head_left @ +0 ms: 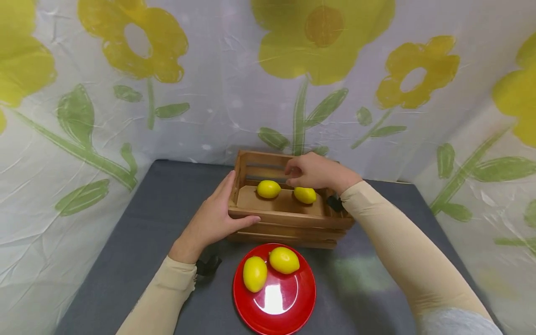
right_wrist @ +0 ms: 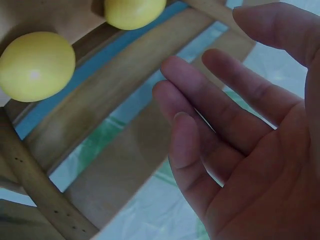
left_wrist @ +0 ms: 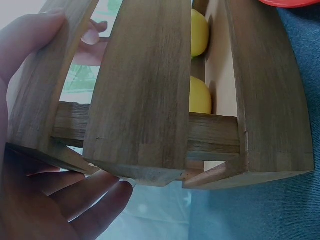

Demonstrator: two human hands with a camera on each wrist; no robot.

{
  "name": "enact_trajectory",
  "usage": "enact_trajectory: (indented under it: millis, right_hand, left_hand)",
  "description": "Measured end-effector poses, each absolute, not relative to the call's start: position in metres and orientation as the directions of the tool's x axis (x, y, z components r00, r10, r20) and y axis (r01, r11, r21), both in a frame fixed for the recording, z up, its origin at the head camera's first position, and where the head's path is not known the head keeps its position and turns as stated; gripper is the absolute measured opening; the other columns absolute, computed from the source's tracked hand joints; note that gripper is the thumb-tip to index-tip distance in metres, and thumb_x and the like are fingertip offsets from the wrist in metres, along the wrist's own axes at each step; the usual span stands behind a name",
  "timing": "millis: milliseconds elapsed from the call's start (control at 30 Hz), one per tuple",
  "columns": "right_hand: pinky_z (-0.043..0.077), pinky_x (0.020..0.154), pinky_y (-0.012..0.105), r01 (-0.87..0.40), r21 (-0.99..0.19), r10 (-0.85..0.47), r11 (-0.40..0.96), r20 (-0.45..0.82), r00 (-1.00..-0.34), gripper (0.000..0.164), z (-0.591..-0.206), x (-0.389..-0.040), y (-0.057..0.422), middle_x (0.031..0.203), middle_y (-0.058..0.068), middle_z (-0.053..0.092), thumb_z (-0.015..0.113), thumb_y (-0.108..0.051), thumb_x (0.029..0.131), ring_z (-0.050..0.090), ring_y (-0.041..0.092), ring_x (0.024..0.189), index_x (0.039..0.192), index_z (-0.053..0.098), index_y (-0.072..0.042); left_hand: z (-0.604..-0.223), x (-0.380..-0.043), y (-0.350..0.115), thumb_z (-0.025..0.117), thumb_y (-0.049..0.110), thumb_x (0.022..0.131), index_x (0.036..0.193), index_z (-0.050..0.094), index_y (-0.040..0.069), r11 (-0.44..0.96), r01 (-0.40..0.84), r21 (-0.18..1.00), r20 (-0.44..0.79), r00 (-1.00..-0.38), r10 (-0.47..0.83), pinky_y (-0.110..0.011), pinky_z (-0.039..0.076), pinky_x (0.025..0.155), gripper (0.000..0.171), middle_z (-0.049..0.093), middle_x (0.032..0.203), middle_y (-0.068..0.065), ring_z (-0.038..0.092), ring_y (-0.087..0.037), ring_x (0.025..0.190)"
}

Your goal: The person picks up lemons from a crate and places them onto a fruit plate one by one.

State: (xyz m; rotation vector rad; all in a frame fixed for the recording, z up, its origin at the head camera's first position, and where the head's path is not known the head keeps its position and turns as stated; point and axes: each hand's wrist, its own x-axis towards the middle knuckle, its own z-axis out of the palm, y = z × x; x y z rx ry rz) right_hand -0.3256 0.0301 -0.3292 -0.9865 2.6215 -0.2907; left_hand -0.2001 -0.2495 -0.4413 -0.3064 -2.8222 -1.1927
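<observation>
A slatted wooden crate (head_left: pixel 289 218) stands at the back of the table with two yellow lemons inside, one left (head_left: pixel 268 189) and one right (head_left: pixel 305 195). My left hand (head_left: pixel 215 211) grips the crate's front left corner, thumb along the front top slat and fingers against the left end. Over the crate's right part hovers my right hand (head_left: pixel 311 172); the right wrist view shows its fingers (right_wrist: pixel 220 110) loosely bent, holding nothing, apart from the lemons. In front of the crate, a red plate (head_left: pixel 297 302) carries two more lemons, one left (head_left: pixel 255 274) and one right (head_left: pixel 284 260).
The dark grey table (head_left: pixel 167 200) backs onto a white sheet (head_left: pixel 217 93) printed with yellow flowers, which also hangs at both sides. Black straps are on both wrists. The plate sits close to the crate's front.
</observation>
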Motion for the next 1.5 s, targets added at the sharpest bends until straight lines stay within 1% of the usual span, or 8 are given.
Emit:
enact_trajectory:
  millis: [167, 500, 733, 900, 1100, 1233, 1367, 1500]
  right_hand:
    - [0.060, 0.100, 0.045, -0.583, -0.289, -0.649, 0.759, -0.268, -0.712, 0.040, -0.338, -0.335, 0.026, 0.122, 0.005, 0.077, 0.070, -0.036, 0.104, 0.072, 0.021, 0.108, 0.136, 0.071, -0.012]
    - [0.057, 0.111, 0.048, -0.545, -0.205, -0.580, 0.813, -0.366, -0.728, 0.047, -0.354, -0.346, 0.028, 0.141, 0.008, 0.072, 0.067, -0.036, 0.107, 0.069, 0.028, 0.128, 0.146, 0.067, -0.010]
    - [0.060, 0.101, 0.048, -0.540, -0.140, -0.550, 0.830, -0.363, -0.752, 0.038, -0.362, -0.347, 0.036, 0.127, 0.008, 0.076, 0.069, -0.036, 0.106, 0.073, 0.024, 0.108, 0.133, 0.074, -0.010]
    - [0.059, 0.088, 0.041, -0.527, -0.125, -0.532, 0.841, -0.371, -0.762, 0.031, -0.366, -0.346, 0.039, 0.107, 0.005, 0.077, 0.069, -0.035, 0.105, 0.068, 0.019, 0.086, 0.122, 0.077, -0.010]
    - [0.056, 0.079, 0.038, -0.512, -0.110, -0.512, 0.852, -0.376, -0.772, 0.028, -0.369, -0.348, 0.043, 0.097, 0.002, 0.076, 0.070, -0.034, 0.104, 0.064, 0.017, 0.079, 0.117, 0.078, -0.010]
    - [0.041, 0.060, 0.030, -0.493, -0.082, -0.486, 0.866, -0.368, -0.792, 0.022, -0.371, -0.349, 0.045, 0.070, -0.005, 0.057, 0.069, -0.032, 0.101, 0.045, 0.012, 0.060, 0.088, 0.071, -0.014]
    - [0.024, 0.053, 0.029, -0.475, -0.055, -0.460, 0.878, -0.369, -0.807, 0.042, -0.373, -0.349, 0.046, 0.057, -0.006, 0.031, 0.069, -0.031, 0.100, 0.024, 0.011, 0.052, 0.065, 0.049, -0.019]
    - [0.028, 0.051, 0.029, -0.439, -0.035, -0.419, 0.898, -0.378, -0.826, 0.045, -0.372, -0.348, 0.046, 0.056, -0.006, 0.033, 0.069, -0.033, 0.100, 0.028, 0.011, 0.050, 0.063, 0.047, -0.020]
  left_hand:
    - [-0.442, -0.199, -0.249, 0.080, 0.080, 0.079, 0.176, 0.001, 0.023, 0.681, 0.211, 0.701, 0.138, -0.977, 0.160, -0.062, 0.036, 0.128, 0.138, 0.011, 0.184, -0.006, 0.030, -0.036, 0.166]
    - [-0.442, -0.200, -0.242, 0.080, 0.080, 0.080, 0.176, 0.004, 0.021, 0.678, 0.241, 0.694, 0.167, -0.970, 0.174, -0.060, 0.038, 0.128, 0.136, 0.012, 0.183, -0.006, 0.033, -0.035, 0.164]
    - [-0.441, -0.200, -0.239, 0.080, 0.079, 0.081, 0.176, 0.005, 0.020, 0.675, 0.244, 0.696, 0.165, -0.970, 0.180, -0.059, 0.038, 0.128, 0.135, 0.011, 0.184, -0.005, 0.031, -0.034, 0.165]
    - [-0.438, -0.198, -0.239, 0.080, 0.077, 0.081, 0.176, 0.004, 0.020, 0.684, 0.236, 0.690, 0.157, -0.972, 0.177, -0.059, 0.037, 0.129, 0.134, 0.011, 0.184, -0.005, 0.030, -0.034, 0.166]
    - [-0.437, -0.196, -0.239, 0.080, 0.078, 0.081, 0.176, 0.004, 0.021, 0.684, 0.224, 0.694, 0.146, -0.974, 0.170, -0.058, 0.036, 0.130, 0.135, 0.010, 0.184, -0.004, 0.029, -0.033, 0.166]
    - [-0.438, -0.195, -0.240, 0.080, 0.078, 0.081, 0.176, 0.004, 0.021, 0.683, 0.227, 0.694, 0.153, -0.974, 0.168, -0.059, 0.036, 0.129, 0.134, 0.011, 0.184, -0.004, 0.030, -0.033, 0.166]
    - [-0.438, -0.195, -0.240, 0.080, 0.078, 0.081, 0.176, 0.004, 0.022, 0.679, 0.228, 0.698, 0.155, -0.974, 0.168, -0.059, 0.036, 0.129, 0.134, 0.011, 0.184, -0.003, 0.030, -0.032, 0.166]
    - [-0.438, -0.194, -0.240, 0.080, 0.077, 0.081, 0.176, 0.005, 0.022, 0.680, 0.232, 0.696, 0.159, -0.973, 0.169, -0.059, 0.036, 0.129, 0.134, 0.011, 0.184, -0.003, 0.030, -0.033, 0.166]
